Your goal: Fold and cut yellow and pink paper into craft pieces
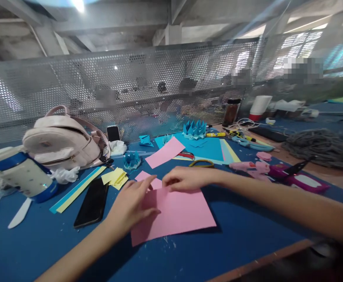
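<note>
A pink sheet of paper (pixel 181 215) lies before me on the blue table, turned slightly, its near right corner a little raised. My right hand (pixel 183 179) is closed at the sheet's far edge, fingers curled down onto the paper. On the sheet's left side rests my left hand (pixel 133 201), thumb stretched over the paper and fingers apart. Just beyond both hands is a smaller pink piece (pixel 149 180), partly covered by them. Farther back a pink strip (pixel 165 152) lies across blue sheets (pixel 209 150).
Left are a black phone (pixel 92 203), yellow paper pieces (pixel 115 178), a tumbler (pixel 23 176) and a pink backpack (pixel 62 137). Blue folded paper (pixel 194 129) stands at the back. Right are scissors (pixel 202 163), a pink glue gun (pixel 250 167) and grey yarn (pixel 320 150).
</note>
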### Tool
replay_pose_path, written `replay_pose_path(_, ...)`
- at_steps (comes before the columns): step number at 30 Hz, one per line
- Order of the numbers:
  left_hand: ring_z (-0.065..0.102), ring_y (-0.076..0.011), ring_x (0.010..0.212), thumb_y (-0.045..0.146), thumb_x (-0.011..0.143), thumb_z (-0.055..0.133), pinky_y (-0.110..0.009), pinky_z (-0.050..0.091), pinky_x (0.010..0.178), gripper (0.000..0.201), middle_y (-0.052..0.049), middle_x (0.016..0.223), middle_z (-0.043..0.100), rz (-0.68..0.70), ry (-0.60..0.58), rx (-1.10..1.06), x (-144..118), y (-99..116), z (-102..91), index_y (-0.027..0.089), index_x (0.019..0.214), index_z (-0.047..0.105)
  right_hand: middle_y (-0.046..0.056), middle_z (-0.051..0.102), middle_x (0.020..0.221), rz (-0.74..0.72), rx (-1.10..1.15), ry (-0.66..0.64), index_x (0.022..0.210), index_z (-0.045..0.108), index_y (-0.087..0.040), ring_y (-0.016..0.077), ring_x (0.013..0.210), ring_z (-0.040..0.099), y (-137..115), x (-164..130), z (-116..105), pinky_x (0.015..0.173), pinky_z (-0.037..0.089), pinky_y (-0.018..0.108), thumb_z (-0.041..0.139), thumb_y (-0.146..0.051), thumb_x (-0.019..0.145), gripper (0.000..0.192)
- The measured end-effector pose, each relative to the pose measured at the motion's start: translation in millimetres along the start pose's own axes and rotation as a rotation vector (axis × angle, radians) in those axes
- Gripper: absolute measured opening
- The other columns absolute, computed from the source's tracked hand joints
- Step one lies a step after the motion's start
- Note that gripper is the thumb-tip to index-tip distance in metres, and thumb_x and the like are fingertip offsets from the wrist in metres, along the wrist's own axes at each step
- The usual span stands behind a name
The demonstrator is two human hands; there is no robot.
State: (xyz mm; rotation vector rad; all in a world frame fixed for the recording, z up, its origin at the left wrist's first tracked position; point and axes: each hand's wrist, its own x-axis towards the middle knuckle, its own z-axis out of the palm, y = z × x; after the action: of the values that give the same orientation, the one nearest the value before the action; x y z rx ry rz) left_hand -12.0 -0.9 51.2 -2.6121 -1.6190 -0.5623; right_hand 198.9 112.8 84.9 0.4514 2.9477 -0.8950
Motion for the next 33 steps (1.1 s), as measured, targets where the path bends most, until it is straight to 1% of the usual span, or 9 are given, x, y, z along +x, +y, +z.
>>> replay_pose_path(3, 0.066, -0.0278, 0.097, 0.023, 0.071, 0.080, -0.044, 0.046, 0.090, 0.071, -0.009, 0.110, 0.070, -0.023, -0.063, 0.017, -6, -1, 22.3, 0.020, 0.133, 0.045, 0.001, 0.069, 0.086, 0.066, -0.229, 0.126, 0.100, 0.067, -0.021, 0.0176, 0.079, 0.060, 0, -5, 21, 0.062, 0.036, 0.024, 0.062, -0.028, 0.083, 0.019)
replay_pose_path(7, 0.065, -0.0290, 0.100, 0.019, 0.082, 0.065, -0.050, 0.044, 0.096, 0.043, -0.012, 0.114, 0.069, 0.090, 0.028, 0.116, -15, -3, 41.1, 0.016, 0.124, 0.055, 0.005, 0.070, 0.101, 0.027, -0.385, 0.170, 0.112, 0.063, -0.021, 0.0232, 0.091, 0.063, 8, -14, 39, 0.069, 0.043, 0.029, 0.072, -0.035, 0.078, 0.039)
replay_pose_path(10, 0.064, -0.0290, 0.106, 0.014, 0.088, 0.054, -0.048, 0.047, 0.097, 0.036, -0.015, 0.120, 0.067, 0.194, 0.122, 0.199, -25, -3, 51.6, 0.012, 0.124, 0.057, 0.008, 0.068, 0.112, -0.122, -0.457, 0.201, 0.120, 0.060, -0.019, 0.0235, 0.102, 0.061, 17, -23, 51, 0.082, 0.046, 0.035, 0.059, -0.028, 0.090, 0.032)
replay_pose_path(13, 0.062, -0.0288, 0.115, 0.010, 0.093, 0.044, -0.045, 0.052, 0.095, 0.039, -0.015, 0.131, 0.062, 0.258, 0.102, 0.240, -37, -3, 55.6, 0.009, 0.132, 0.052, 0.010, 0.065, 0.124, -0.255, -0.511, 0.237, 0.129, 0.055, -0.016, 0.0217, 0.111, 0.059, 24, -33, 62, 0.089, 0.047, 0.037, 0.042, -0.014, 0.097, 0.035)
replay_pose_path(18, 0.061, -0.0275, 0.119, 0.011, 0.100, 0.032, -0.042, 0.057, 0.090, 0.040, -0.014, 0.131, 0.062, 0.397, 0.100, 0.237, -45, -4, 49.3, 0.009, 0.132, 0.055, 0.015, 0.059, 0.133, -0.350, -0.445, 0.249, 0.135, 0.052, -0.011, 0.0212, 0.124, 0.055, 29, -46, 72, 0.101, 0.045, 0.037, 0.044, -0.028, 0.099, 0.040)
replay_pose_path(23, 0.068, -0.0239, 0.109, 0.023, 0.100, 0.044, -0.035, 0.057, 0.091, 0.030, -0.013, 0.120, 0.069, 0.438, 0.135, 0.132, -40, -4, 46.0, 0.012, 0.117, 0.067, 0.014, 0.052, 0.141, -0.286, -0.303, 0.141, 0.138, 0.050, -0.012, 0.0218, 0.132, 0.047, 28, -53, 71, 0.109, 0.041, 0.039, 0.048, -0.036, 0.097, 0.048)
replay_pose_path(26, 0.068, -0.0221, 0.108, 0.028, 0.098, 0.050, -0.033, 0.051, 0.100, 0.028, -0.013, 0.118, 0.070, 0.425, 0.141, 0.055, -39, -10, 48.5, 0.012, 0.114, 0.068, 0.012, 0.050, 0.143, -0.288, -0.253, 0.117, 0.140, 0.047, -0.013, 0.0216, 0.135, 0.044, 31, -54, 71, 0.111, 0.039, 0.040, 0.049, -0.036, 0.096, 0.049)
replay_pose_path(30, 0.057, -0.0193, 0.123, 0.016, 0.102, 0.036, -0.034, 0.039, 0.110, 0.035, -0.010, 0.132, 0.062, 0.424, 0.036, -0.051, -46, -25, 52.9, 0.014, 0.128, 0.061, 0.012, 0.054, 0.140, -0.320, -0.228, 0.170, 0.139, 0.049, -0.014, 0.0191, 0.134, 0.046, 35, -54, 75, 0.112, 0.038, 0.037, 0.051, -0.034, 0.096, 0.047)
replay_pose_path(33, 0.053, -0.0190, 0.128, 0.013, 0.103, 0.028, -0.036, 0.039, 0.111, 0.041, -0.010, 0.138, 0.057, 0.414, -0.069, -0.118, -49, -34, 54.3, 0.015, 0.135, 0.054, 0.011, 0.055, 0.138, -0.326, -0.233, 0.179, 0.138, 0.049, -0.014, 0.0176, 0.133, 0.047, 37, -53, 77, 0.112, 0.039, 0.034, 0.051, -0.035, 0.097, 0.047)
